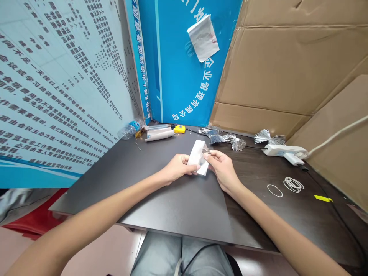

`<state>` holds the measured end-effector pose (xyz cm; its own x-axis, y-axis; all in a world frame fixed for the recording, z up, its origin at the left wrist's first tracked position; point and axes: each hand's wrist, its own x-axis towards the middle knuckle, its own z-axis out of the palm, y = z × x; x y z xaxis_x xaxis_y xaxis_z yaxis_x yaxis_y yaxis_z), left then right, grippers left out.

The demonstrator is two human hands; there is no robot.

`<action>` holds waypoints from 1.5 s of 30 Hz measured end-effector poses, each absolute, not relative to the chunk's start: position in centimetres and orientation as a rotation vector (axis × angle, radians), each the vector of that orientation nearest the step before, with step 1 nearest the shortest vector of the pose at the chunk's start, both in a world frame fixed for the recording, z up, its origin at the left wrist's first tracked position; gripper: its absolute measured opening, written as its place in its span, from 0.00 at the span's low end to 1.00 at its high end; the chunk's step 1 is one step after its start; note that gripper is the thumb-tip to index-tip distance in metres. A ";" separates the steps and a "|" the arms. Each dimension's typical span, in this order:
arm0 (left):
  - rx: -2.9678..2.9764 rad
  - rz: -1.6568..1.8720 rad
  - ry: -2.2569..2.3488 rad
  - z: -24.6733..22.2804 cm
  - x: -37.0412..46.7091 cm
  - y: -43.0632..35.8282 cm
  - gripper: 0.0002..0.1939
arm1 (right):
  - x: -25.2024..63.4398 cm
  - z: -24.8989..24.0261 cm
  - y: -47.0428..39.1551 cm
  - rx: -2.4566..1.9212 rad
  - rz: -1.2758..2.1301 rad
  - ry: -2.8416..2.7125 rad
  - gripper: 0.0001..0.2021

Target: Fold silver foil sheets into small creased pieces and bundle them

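Observation:
A small white folded paper piece point(196, 153), like a narrow packet or sleeve, is held above the dark table between both hands. My left hand point(179, 168) is closed on its lower left side, with the thumb across the front. On the other side, my right hand point(222, 168) pinches the right edge, thumb and forefinger together. A greyish, see-through part shows by the right fingertips; whether it is plastic film, I cannot tell. The other fingers of both hands are partly hidden behind the paper.
Along the back lie a plastic bottle point(130, 129), rolled sheets point(159, 134), a yellow tape measure point(179, 129) and silvery wire-tie bundles point(269, 137). To the right are a power strip point(283, 150) with cables, white rubber bands point(293, 185) and a yellow strip point(323, 198). Upright panels border the table.

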<state>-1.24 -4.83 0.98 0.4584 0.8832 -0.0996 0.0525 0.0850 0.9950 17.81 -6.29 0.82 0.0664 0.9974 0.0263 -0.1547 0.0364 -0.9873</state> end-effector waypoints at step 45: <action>1.211 0.802 0.840 2.5 -2.6 -4.1 0.14 | 20.3 0.3 -5.7 -0.991 0.794 -1.883 0.06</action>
<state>-2.56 -4.12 2.51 0.4698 0.8751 -0.1162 -0.0754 0.1709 0.9824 20.27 -5.68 0.30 -0.3312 0.8623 0.3831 0.3278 0.4859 -0.8102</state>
